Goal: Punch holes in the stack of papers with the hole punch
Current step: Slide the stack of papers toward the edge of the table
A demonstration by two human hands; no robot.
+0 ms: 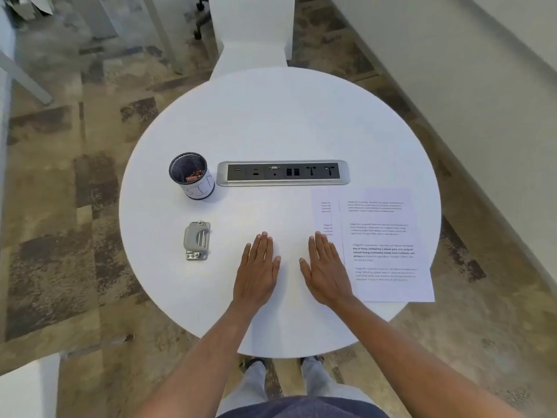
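Note:
A grey metal hole punch [196,240] lies on the left part of the round white table [271,122]. A fanned stack of printed papers [382,245] rests at the table's right edge, partly overhanging it. My left hand [256,271] lies flat, palm down, on the table to the right of the punch, holding nothing. My right hand [327,270] also lies flat with fingers extended, its fingertips just touching the left edge of the papers.
A black mesh pen cup [193,176] with a white label stands behind the punch. A silver power and data socket strip [283,173] is set into the table's middle. A white chair [251,34] stands beyond the far edge. Patterned carpet surrounds the table.

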